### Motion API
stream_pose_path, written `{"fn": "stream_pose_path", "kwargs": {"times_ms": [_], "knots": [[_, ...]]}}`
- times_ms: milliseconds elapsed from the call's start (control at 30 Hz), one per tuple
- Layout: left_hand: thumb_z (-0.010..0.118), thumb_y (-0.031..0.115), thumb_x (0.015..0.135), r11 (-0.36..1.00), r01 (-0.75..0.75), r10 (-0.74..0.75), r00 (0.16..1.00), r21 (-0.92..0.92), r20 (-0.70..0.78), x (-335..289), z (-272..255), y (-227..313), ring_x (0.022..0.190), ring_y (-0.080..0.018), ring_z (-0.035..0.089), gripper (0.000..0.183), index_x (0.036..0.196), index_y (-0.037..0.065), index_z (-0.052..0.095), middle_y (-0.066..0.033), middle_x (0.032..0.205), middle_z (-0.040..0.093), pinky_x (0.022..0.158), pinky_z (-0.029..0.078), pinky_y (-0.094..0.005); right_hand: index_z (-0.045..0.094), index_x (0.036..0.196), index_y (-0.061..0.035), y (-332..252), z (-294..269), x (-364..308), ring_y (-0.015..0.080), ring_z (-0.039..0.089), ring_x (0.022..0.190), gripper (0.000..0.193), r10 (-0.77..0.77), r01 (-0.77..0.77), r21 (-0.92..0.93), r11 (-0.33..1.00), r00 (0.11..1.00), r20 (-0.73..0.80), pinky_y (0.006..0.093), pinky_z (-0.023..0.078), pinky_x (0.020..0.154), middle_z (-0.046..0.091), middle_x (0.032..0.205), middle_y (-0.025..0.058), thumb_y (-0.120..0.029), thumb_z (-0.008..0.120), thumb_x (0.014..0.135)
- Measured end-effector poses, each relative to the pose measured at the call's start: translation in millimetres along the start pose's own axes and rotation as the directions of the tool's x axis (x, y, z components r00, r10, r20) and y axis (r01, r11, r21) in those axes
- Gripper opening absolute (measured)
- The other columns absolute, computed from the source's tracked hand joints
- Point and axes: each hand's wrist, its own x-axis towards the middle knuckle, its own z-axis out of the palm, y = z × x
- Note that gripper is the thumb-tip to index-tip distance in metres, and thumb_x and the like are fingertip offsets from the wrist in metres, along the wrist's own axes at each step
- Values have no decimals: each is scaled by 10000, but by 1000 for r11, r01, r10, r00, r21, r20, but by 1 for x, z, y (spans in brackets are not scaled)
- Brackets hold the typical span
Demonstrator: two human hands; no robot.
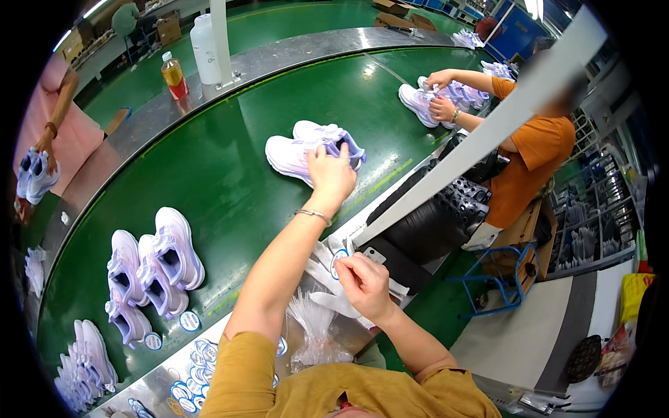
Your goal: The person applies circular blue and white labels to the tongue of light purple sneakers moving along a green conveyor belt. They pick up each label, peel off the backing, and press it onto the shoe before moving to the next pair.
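A pair of pale lavender and white sneakers lies on the green belt in front of me, toes pointing left. My left hand grips the pair at the collars, its fingers reaching over the edge into the nearer shoe's opening. Closer to my body, my right hand is closed in a pinch. At its fingertips is a round white tag with a blue rim. Under and beside that hand lie pale gloves or cloth and a bundle of clear plastic tag fasteners.
Several more sneakers stand on the belt at the left, with loose round tags nearby. A slanted white post crosses the right side. An orange-shirted co-worker handles shoes beyond it. A bottle stands on the far metal ledge.
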Motion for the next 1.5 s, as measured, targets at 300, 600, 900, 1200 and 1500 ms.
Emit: {"fn": "stream_pose_path", "kwargs": {"times_ms": [300,600,900,1200,1500], "knots": [[704,453,700,996,60,-61,998,66,16,-9,7,-11,900,-266,579,369,875,130,670,-94,723,672,833,335,-440,597,822,3,1,7,-5,113,488,501,29,92,-94,106,990,996,23,257,365,452,545,655,60,2,615,844],[734,262,675,988,-113,115,993,-106,8,-122,-62,-96,817,-233,567,255,875,138,637,-26,720,651,839,371,-411,601,810,1,22,31,8,276,584,583,88,96,-111,66,992,975,199,351,428,526,598,687,140,-75,611,853],[571,-52,715,960,-26,24,1000,-278,-12,-188,-92,-111,1073,-267,527,552,1240,111,522,-87,1002,621,1003,320,-476,648,795,-61,84,98,66,413,617,747,172,194,-164,-232,959,975,113,500,483,653,646,770,194,-212,585,850],[642,20,858,12,502,-400,795,-865,455,-220,-81,-110,739,-149,643,197,998,-29,512,-111,906,626,640,542,-243,563,800,-91,44,78,20,290,610,702,81,-241,397,-414,819,893,380,415,491,576,550,760,93,-78,604,732],[614,55,888,-177,542,-393,726,-821,564,-213,-85,-119,708,-149,661,108,943,-25,566,-108,841,658,625,552,-226,556,785,-79,44,94,22,267,618,723,95,-231,454,-441,775,852,471,402,499,573,547,772,91,-72,604,703]]}}
